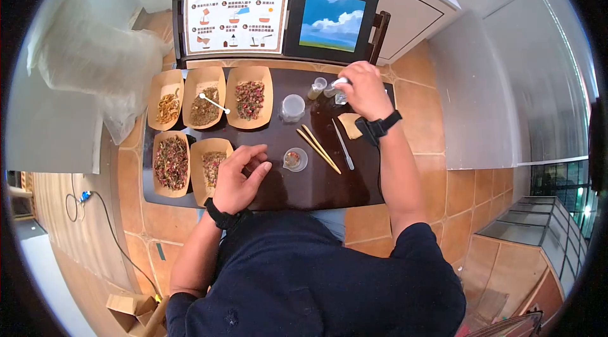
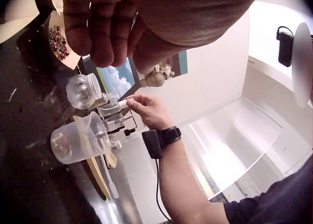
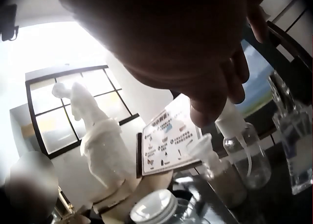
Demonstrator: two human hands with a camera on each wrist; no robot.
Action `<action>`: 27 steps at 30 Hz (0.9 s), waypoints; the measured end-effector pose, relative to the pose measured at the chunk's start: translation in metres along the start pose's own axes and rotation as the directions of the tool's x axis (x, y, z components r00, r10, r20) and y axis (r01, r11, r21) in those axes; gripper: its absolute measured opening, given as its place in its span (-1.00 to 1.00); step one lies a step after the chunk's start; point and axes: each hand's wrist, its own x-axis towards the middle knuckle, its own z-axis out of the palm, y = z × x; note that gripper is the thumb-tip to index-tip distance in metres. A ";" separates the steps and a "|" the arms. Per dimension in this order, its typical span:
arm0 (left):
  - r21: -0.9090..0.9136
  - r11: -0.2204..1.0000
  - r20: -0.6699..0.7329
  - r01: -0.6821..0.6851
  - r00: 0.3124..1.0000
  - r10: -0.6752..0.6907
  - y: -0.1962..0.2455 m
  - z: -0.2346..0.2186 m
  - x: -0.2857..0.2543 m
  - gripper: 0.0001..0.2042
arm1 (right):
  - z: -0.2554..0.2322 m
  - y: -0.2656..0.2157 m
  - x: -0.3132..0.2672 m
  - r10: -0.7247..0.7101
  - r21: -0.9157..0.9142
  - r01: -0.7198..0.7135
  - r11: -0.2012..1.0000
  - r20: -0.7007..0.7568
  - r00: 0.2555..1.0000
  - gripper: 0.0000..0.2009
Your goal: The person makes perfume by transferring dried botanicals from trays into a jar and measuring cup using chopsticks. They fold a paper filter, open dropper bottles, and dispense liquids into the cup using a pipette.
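Observation:
At the table's back right, my right hand (image 1: 366, 90) pinches the white cap (image 3: 229, 120) of a small clear bottle (image 3: 248, 158) with a thin tube inside. Beside it stands another small bottle (image 1: 316, 89) with a clear top and brownish contents. My left hand (image 1: 237, 178) has loosely bent fingers and holds nothing, above the table by the front paper tray (image 1: 201, 180). To its right sits a clear plastic cup (image 1: 303, 166) with some bits at the bottom. A clear lidded jar (image 1: 293, 108) stands behind the cup.
Paper trays of dried petals (image 1: 250, 100) and other dried pieces fill the left side; a white spoon (image 1: 215, 104) lies across one. Wooden tweezers (image 1: 320, 149), a pipette (image 1: 344, 145) and a tan pouch (image 1: 349, 126) lie right. An instruction sheet (image 1: 234, 20) and a sky picture (image 1: 332, 20) stand behind.

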 end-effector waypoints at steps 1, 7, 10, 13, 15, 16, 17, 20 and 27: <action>0.004 1.000 0.002 -0.005 1.000 0.005 0.000 0.000 0.000 -0.66 | -0.012 -0.002 -0.002 -0.014 0.029 0.015 0.999 -0.046 0.999 -0.84; -0.008 0.999 0.003 -0.038 0.999 0.038 0.003 0.010 0.004 -0.58 | -0.068 -0.049 -0.044 0.323 0.430 -0.245 0.869 -0.118 0.939 -0.81; 0.028 0.994 0.039 -0.105 0.994 0.104 0.023 0.011 0.011 -0.51 | -0.064 -0.112 -0.063 0.322 0.509 -0.275 0.816 -0.004 0.947 -0.79; 0.074 0.953 0.035 -0.295 0.955 0.293 0.024 0.020 0.019 -0.46 | -0.031 -0.159 -0.080 0.280 0.679 -0.223 0.699 0.026 0.960 -0.76; 0.002 0.982 0.088 -0.187 0.979 0.186 0.025 0.023 0.016 -0.48 | -0.014 -0.176 -0.086 0.293 0.743 -0.194 0.640 -0.003 0.956 -0.73; -0.059 0.996 0.131 -0.066 0.989 0.073 0.026 0.022 0.014 -0.50 | -0.007 -0.181 -0.087 0.303 0.757 -0.174 0.629 -0.033 0.952 -0.73; -0.055 0.996 0.137 -0.068 0.988 0.075 0.023 0.022 0.014 -0.50 | -0.006 -0.186 -0.087 0.339 0.764 -0.198 0.614 -0.029 0.940 -0.70; -0.019 0.996 0.155 -0.087 0.984 0.089 0.017 0.020 0.011 -0.54 | -0.004 -0.180 -0.089 0.323 0.623 -0.275 0.733 0.038 0.946 -0.61; 0.031 0.996 0.191 -0.088 0.978 0.080 0.023 0.015 0.010 -0.58 | 0.009 -0.156 -0.096 0.275 0.743 -0.378 0.552 0.266 0.924 -0.57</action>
